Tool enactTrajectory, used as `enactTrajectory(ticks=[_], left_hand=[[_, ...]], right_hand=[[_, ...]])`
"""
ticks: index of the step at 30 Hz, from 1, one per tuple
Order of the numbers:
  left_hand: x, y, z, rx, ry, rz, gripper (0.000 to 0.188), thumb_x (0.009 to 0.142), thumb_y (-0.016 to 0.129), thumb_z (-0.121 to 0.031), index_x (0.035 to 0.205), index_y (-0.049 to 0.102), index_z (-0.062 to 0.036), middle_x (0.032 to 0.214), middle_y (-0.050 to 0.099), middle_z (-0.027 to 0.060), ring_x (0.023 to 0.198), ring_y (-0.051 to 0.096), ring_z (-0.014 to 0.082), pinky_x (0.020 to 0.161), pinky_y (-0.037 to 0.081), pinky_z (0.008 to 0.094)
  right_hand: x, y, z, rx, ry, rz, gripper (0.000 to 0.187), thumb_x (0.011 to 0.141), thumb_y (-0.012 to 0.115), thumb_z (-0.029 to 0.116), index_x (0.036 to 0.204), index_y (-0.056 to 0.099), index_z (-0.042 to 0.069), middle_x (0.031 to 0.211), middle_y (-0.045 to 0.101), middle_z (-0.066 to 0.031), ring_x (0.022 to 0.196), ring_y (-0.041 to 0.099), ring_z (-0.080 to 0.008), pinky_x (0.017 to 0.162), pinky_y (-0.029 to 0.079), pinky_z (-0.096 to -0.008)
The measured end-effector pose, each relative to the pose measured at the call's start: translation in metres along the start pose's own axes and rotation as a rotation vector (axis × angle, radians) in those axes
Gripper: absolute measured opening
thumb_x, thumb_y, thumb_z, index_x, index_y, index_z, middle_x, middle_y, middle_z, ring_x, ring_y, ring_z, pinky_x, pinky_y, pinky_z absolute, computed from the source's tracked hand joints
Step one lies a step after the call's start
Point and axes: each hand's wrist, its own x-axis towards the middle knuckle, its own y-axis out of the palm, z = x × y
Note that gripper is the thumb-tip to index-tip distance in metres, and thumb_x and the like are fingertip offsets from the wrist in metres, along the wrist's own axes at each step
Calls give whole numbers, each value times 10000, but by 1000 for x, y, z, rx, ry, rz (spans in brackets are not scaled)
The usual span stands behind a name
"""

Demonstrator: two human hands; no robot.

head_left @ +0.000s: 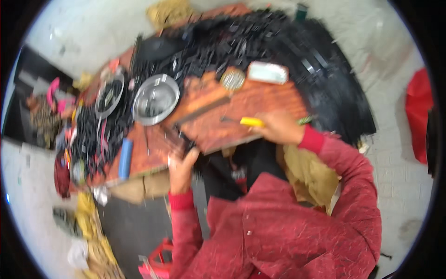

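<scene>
My right hand (281, 128) is closed round a tool with a yellow handle (252, 122). A thin dark shaft points left from the handle over the wooden tabletop; blur hides the exact shape of its tip. At the table's front edge my left hand (181, 167) is bent, its thumb against a small black piece (189, 143). Motion smears the fingers and the piece there. Between the hands a flat dark metal bar (202, 111) lies slantwise on the reddish wooden table (274, 100).
A heap of black strips (223, 46) covers the table's back, with long black strips (320, 79) at right. A steel bowl (156, 100), round tin (232, 79), white tray (268, 73) and blue cylinder (125, 159) stand about. Another person (46, 116) is at far left.
</scene>
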Motion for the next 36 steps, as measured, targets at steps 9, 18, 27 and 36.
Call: enactTrajectory(ticks=[9,18,27,36], left_hand=[[-4,-2,-10,-55,32,-126,248,881,686,-105,1078,632,36,913,664,70,781,613,124,701,498,266],[14,12,-3,-2,-14,-201,135,880,717,-69,993,697,1,858,682,6,755,590,70,699,470,227],[6,17,-6,29,69,-238,195,879,734,-96,1038,680,3,892,672,-8,807,597,70,739,475,221],[4,6,-13,-173,113,3,671,855,731,-51,1421,387,50,1289,575,151,1021,627,165,898,504,279]], right_hand=[[25,50,-31,-261,-158,-261,348,771,743,377,874,589,83,859,569,-101,789,578,-306,694,460,-434],[39,42,41,327,-141,82,288,909,636,232,1102,635,17,1001,614,-133,934,602,-307,818,481,-399],[42,114,111,1013,1,108,472,1060,404,370,1303,493,-25,999,583,-75,915,562,-157,783,475,-329],[38,125,105,1434,225,259,519,1051,333,502,1182,544,46,850,539,-32,772,507,-107,680,455,-281]])
